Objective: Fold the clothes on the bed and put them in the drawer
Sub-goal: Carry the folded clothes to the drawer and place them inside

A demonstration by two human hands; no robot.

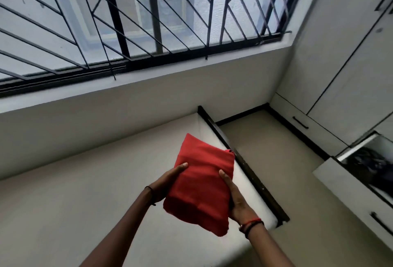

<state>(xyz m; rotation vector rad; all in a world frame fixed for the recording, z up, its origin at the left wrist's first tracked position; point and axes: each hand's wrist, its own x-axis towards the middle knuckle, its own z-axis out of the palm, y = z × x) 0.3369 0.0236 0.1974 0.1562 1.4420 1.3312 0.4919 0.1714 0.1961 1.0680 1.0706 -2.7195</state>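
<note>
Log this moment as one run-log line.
cloth: red, folded, held over bed | left hand: grips its left side | right hand: grips its right side | drawer: open at right, cloth not yet in

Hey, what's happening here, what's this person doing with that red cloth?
A person holds a folded red garment up between the left hand and the right hand, thumbs on top, over the bed. To the right a drawer stands open with something dark inside. The garment is folded but not yet in the drawer.
</note>
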